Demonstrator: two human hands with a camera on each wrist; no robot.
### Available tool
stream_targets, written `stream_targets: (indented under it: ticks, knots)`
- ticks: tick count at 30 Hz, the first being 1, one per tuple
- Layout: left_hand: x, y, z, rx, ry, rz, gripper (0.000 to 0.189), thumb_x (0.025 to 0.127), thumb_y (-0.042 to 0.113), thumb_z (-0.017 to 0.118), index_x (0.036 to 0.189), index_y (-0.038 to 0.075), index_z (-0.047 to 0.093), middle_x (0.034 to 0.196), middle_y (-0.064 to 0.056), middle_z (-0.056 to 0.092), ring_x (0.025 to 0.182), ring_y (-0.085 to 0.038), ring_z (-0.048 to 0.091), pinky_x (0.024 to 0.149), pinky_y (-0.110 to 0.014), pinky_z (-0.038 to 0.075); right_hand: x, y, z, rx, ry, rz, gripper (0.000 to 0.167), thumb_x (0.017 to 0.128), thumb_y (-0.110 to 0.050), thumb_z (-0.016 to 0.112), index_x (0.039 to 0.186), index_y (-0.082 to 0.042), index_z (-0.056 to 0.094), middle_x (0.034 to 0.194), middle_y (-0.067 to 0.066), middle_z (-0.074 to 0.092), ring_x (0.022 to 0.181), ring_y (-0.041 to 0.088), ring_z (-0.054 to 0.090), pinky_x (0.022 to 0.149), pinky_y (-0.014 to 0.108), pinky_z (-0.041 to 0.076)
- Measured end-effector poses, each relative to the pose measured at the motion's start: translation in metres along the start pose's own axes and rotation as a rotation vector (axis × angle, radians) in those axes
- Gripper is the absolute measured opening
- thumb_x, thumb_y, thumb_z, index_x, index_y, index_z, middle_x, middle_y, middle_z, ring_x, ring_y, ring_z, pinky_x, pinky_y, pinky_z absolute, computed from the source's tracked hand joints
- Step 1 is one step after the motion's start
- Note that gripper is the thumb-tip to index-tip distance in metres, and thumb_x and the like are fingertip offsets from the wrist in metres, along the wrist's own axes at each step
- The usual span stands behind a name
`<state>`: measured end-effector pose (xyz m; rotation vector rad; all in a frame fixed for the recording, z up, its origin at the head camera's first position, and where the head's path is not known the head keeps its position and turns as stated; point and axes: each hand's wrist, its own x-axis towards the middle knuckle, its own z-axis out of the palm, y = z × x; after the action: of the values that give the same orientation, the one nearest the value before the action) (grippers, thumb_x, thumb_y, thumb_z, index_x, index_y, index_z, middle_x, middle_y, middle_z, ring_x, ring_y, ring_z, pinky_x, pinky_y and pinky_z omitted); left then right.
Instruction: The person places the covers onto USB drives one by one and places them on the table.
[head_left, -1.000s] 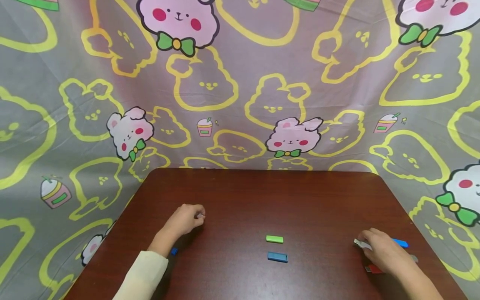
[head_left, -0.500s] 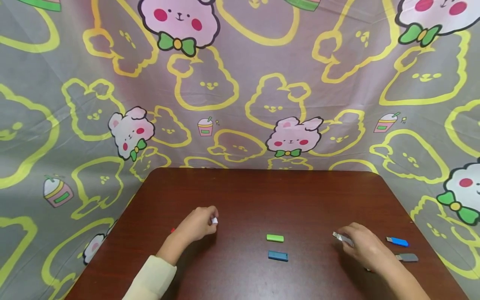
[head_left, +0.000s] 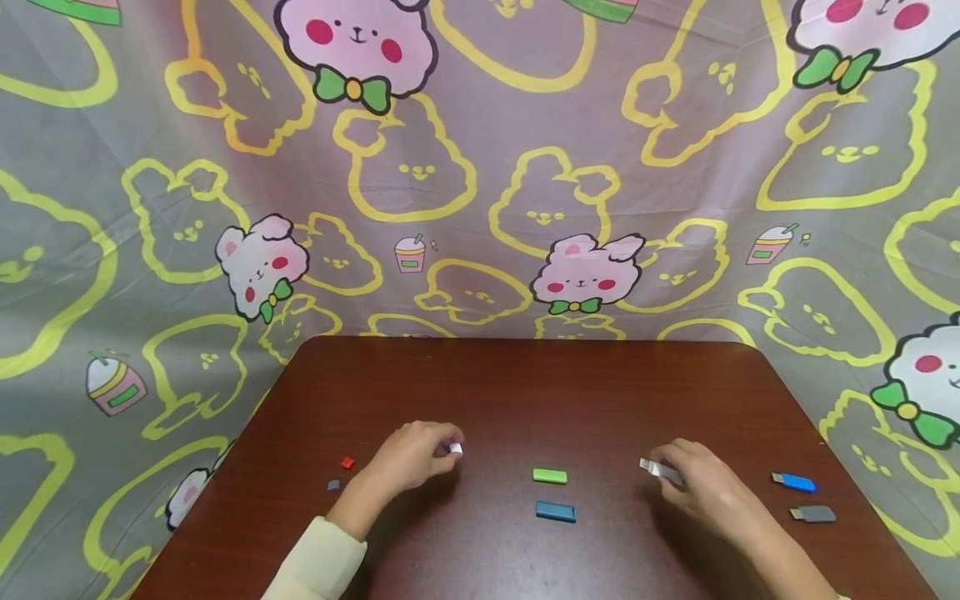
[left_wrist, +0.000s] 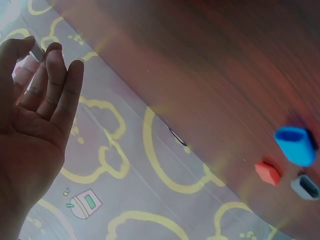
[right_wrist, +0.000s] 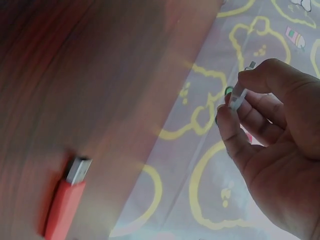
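Note:
My left hand point(head_left: 412, 457) pinches a small white cap point(head_left: 455, 448) between thumb and fingers, above the left middle of the table. On the right, my right hand point(head_left: 705, 483) holds a white USB stick point(head_left: 660, 472) whose metal plug points left. Between the hands lie a green USB stick point(head_left: 550, 476) and a dark blue one point(head_left: 556, 511), with no metal plug showing on either. A red cap point(head_left: 347, 462) and a grey cap point(head_left: 333, 485) lie left of my left forearm. The left wrist view adds a blue cap point(left_wrist: 296, 145), hidden in the head view.
Right of my right hand lie a blue USB stick point(head_left: 797, 482) and a grey USB stick point(head_left: 816, 514), plugs bare. A red USB stick point(right_wrist: 65, 207) shows only in the right wrist view. Cartoon-print cloth point(head_left: 480, 167) surrounds the brown table point(head_left: 525, 392).
Both hands have moved inward, the left rightward with the white cap, the right leftward with the white USB stick. The red and grey caps and the grey USB stick have come into clear sight.

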<state>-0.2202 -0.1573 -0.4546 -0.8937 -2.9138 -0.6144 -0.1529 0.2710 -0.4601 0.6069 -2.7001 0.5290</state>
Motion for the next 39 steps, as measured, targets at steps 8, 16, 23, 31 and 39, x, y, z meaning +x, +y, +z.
stream_targets:
  ticks: [8,16,23,31,39]
  knots:
    - [0.005,0.013,0.009,-0.010,-0.013,0.028,0.018,0.091,0.021,0.075,0.107,0.012,0.071,0.091,0.006,0.072,0.081,-0.006,0.066,0.066,-0.025,0.052,0.006,-0.021,0.007,0.014,0.048,-0.046,0.030,0.068,0.002,0.084,0.090,-0.013,0.071,0.087,-0.010,0.060,0.078,0.007,0.054,0.065,0.028,0.051]
    - [0.009,0.029,0.014,0.041,0.001,0.094,0.015,0.090,0.022,0.076,0.103,0.016,0.072,0.092,0.006,0.071,0.083,-0.006,0.065,0.067,-0.023,0.053,0.012,-0.037,0.012,0.012,-0.004,0.006,0.030,0.072,-0.005,0.082,0.095,-0.020,0.070,0.090,-0.014,0.060,0.072,0.001,0.053,0.061,0.025,0.048]
    - [0.012,0.041,0.020,0.058,0.005,0.111,0.017,0.091,0.024,0.075,0.106,0.016,0.073,0.091,0.005,0.068,0.081,-0.005,0.063,0.066,-0.022,0.051,0.016,-0.047,0.020,0.053,-0.001,-0.026,0.028,0.073,-0.003,0.080,0.096,-0.017,0.071,0.091,-0.012,0.059,0.070,-0.001,0.051,0.059,0.023,0.047]
    - [0.017,0.053,0.027,0.051,0.003,0.145,0.015,0.089,0.022,0.076,0.102,0.015,0.073,0.087,0.006,0.065,0.078,-0.001,0.060,0.065,-0.016,0.048,0.023,-0.058,0.026,0.073,0.026,-0.103,0.029,0.073,-0.001,0.079,0.097,-0.016,0.072,0.092,-0.009,0.060,0.071,0.001,0.052,0.060,0.023,0.047]
    - [0.020,0.064,0.031,0.034,0.002,0.160,0.015,0.089,0.025,0.076,0.101,0.017,0.073,0.087,0.007,0.064,0.075,0.002,0.059,0.064,-0.014,0.047,0.027,-0.066,0.029,0.086,0.003,-0.124,0.027,0.076,-0.003,0.080,0.100,-0.014,0.072,0.095,-0.008,0.061,0.075,0.003,0.056,0.062,0.024,0.050]
